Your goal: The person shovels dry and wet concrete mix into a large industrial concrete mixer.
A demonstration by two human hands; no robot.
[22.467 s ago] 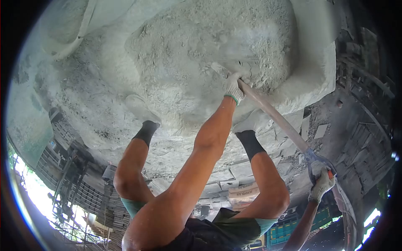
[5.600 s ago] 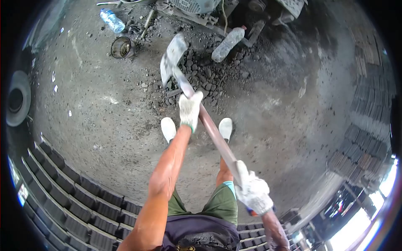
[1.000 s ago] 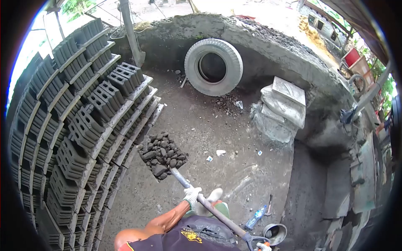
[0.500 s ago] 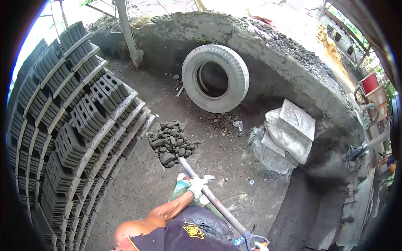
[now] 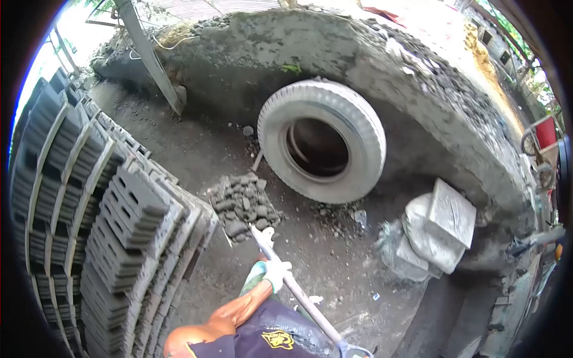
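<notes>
From the head camera, looking forward and down, the left hand (image 5: 276, 273) in a pale work glove is wrapped tight round the shaft of a shovel (image 5: 292, 286), fingers fully closed on the wood about midway along it. The shaft runs up and to the left from that grip to the blade, which sits well ahead of the hand and carries a heap of dark rubble (image 5: 243, 204) (lumps of broken block or stone, by the look of them). Below the grip the shaft slants down to the right toward the bottom edge of the frame, where the metal handle fitting just shows; the right hand is out of view there, so its hold cannot be told.

The loaded blade hangs just in front of a large tyre (image 5: 322, 149) that leans against a rough concrete wall (image 5: 418, 101). To the left stand racks of grey hollow blocks (image 5: 101, 227), close beside the load. Grey sacks (image 5: 433, 235) lie on the dirt floor to the right, well apart from the shovel.
</notes>
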